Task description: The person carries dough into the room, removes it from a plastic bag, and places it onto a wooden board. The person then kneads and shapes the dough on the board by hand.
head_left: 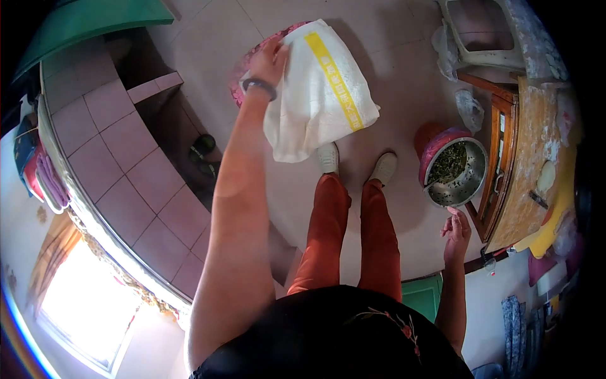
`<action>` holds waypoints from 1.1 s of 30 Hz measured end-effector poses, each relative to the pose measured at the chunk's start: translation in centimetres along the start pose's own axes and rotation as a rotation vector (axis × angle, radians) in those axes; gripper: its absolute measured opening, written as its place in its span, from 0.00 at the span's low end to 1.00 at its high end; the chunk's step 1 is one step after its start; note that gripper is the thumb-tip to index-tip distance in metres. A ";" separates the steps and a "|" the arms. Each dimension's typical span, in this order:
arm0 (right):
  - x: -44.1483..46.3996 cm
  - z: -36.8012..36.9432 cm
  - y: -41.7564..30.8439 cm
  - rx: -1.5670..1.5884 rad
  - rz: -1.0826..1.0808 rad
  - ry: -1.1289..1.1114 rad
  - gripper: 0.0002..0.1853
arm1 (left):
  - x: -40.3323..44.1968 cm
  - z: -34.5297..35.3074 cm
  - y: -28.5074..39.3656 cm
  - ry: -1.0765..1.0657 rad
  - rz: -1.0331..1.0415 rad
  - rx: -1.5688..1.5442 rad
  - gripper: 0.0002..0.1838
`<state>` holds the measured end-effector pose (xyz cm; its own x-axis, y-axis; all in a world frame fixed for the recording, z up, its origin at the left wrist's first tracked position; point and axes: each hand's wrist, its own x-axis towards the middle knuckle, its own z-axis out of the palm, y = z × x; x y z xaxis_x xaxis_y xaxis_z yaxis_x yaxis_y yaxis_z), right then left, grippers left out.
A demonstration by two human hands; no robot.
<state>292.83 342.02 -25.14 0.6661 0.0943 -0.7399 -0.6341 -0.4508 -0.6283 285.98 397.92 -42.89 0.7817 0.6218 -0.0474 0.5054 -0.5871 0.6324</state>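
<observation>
My left hand (267, 62), with a dark band on its wrist, is closed on the upper left edge of a white woven sack (309, 95). The sack has a yellow stripe with printed characters. It lies over a pink patterned cloth or bag (238, 91) that shows along its far and left edges. My right hand (456, 237) hangs free at the right with its fingers loosely bent and apart. One fingertip reaches to the near rim of a metal bowl (472, 180); whether it touches cannot be told. Chopped green stuff (448, 163) and a utensil handle are in the bowl.
The bowl stands over a reddish container (428, 136) beside a wooden cabinet (499, 158) with a worn top. A pink tiled counter (113, 145) runs along the left, dark slippers (203, 146) under it. A clear plastic bag (469, 110) lies near the cabinet.
</observation>
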 end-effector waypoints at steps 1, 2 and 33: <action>0.2 -0.1 0.0 0.012 -0.004 0.002 0.19 | -0.3 -1.6 0.2 -0.087 -0.049 0.117 0.20; 0.2 0.1 0.0 0.019 0.003 0.004 0.19 | -1.3 -3.1 0.4 -0.176 -0.100 0.234 0.19; 0.1 3.2 -0.4 -0.029 0.054 -0.080 0.16 | -1.1 -4.0 -1.6 -0.210 0.062 0.568 0.31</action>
<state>291.82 345.05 -25.73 0.5969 0.1392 -0.7901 -0.6560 -0.4823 -0.5806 282.88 400.29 -40.76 0.8423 0.4958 -0.2116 0.5270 -0.8398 0.1300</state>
